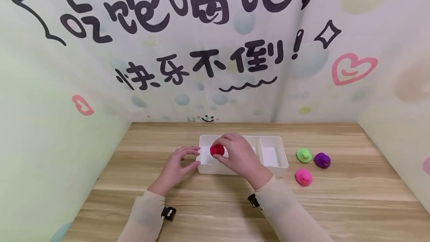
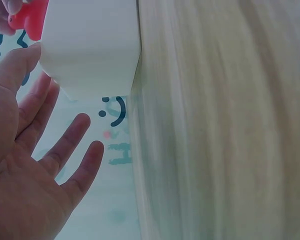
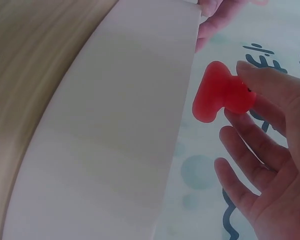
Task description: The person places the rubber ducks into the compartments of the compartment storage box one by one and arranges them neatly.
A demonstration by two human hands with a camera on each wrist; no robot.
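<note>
A red toy duck (image 1: 217,151) is pinched between the thumb and fingertips of my right hand (image 1: 240,156). It is held over the left part of a white divided box (image 1: 218,170). In the right wrist view, the duck (image 3: 211,92) appears past the box's upper edge, its rounded head between thumb and fingers, the lower fingers spread loosely. My left hand (image 1: 174,168) is at the box's left end, thumb and fingertips right at the rim. The left wrist view shows that hand's thumb (image 2: 27,62) by the box corner, other fingers extended.
To the right of the box sit a green duck (image 1: 304,155), a purple duck (image 1: 322,160) and a pink duck (image 1: 304,177) on the wooden table (image 1: 208,204). A divider (image 1: 260,151) marks off the box's right compartment. Printed walls (image 1: 201,100) enclose the back and sides.
</note>
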